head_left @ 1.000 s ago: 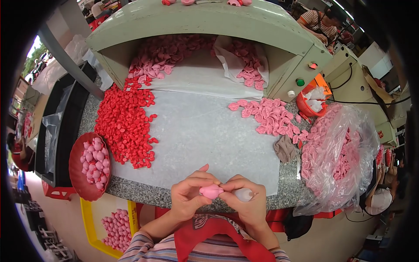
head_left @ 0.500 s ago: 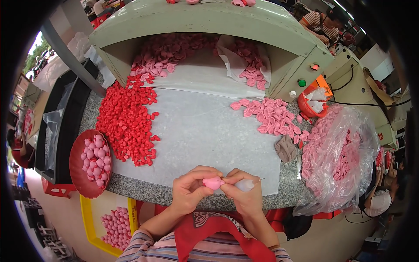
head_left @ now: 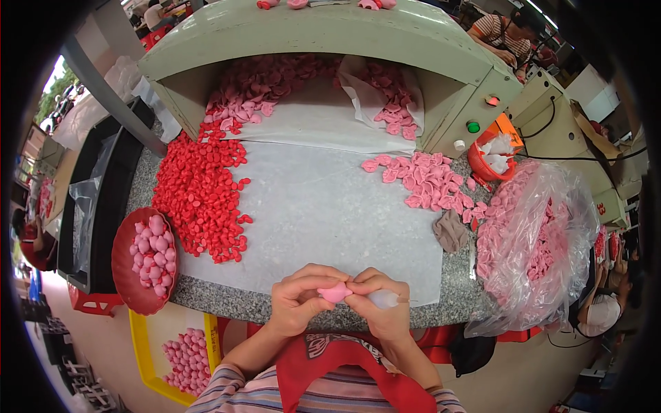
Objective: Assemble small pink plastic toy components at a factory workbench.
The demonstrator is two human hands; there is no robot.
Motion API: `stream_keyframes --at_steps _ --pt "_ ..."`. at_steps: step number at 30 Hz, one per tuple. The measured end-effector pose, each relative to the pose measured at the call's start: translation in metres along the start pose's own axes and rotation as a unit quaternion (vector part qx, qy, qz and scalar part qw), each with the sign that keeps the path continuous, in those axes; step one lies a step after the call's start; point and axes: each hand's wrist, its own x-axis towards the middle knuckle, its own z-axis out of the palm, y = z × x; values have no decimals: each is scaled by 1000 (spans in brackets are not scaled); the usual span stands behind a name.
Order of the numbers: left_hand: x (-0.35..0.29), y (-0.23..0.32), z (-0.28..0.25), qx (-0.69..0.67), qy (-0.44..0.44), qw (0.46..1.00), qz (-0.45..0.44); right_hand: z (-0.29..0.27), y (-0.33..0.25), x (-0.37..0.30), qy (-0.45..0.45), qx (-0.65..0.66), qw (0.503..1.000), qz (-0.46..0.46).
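Close to the table's front edge, my left hand [head_left: 296, 303] pinches a small rounded pink piece [head_left: 333, 294] between thumb and fingers. My right hand [head_left: 383, 318] meets it from the other side, its thumb and forefinger tips at the piece's right end. Tucked in that same right hand is a small translucent squeeze bottle [head_left: 383, 299], its thin needle tip pointing right. Under and beyond both hands lies a white paper sheet [head_left: 323, 213]. Red bean-shaped pieces [head_left: 196, 199] are heaped at its left, and pink shell-like pieces [head_left: 434, 180] are spread at its right.
A pale green machine housing [head_left: 317, 34] spans the back, with pink pieces inside. At left stand a red bowl [head_left: 122, 265] of pink balls, a black crate [head_left: 69, 241] and a yellow bin [head_left: 141, 344]. A plastic bag [head_left: 551, 241], red basket [head_left: 485, 168] and grey cloth [head_left: 451, 232] are at right.
Both hands stay together at the pink piece. My right hand has turned slightly, and the bottle in it has tipped and shifted a little left. The view has moved a little.
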Motion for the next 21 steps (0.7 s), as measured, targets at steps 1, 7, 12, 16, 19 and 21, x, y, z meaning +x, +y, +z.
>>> stream_keyframes --at_steps 1,7,12,16,19,21 --pt "0 0 1 -2 1 1000 -4 -1 1 0 -1 8 1000 -6" --pt "0 -1 1 -18 1 1000 -15 1 -5 -1 5 -22 1000 -18" --pt "3 0 3 -25 -12 1000 0 -2 -8 -1 3 -38 999 -34" --pt "2 4 6 -21 3 1000 -19 -2 -9 -1 -5 -73 996 -52" --pt "10 12 0 182 -39 982 39 -4 -9 1 3 -33 999 -8" --pt "20 30 0 268 -80 960 7 -8 -10 3 13 9 999 37"
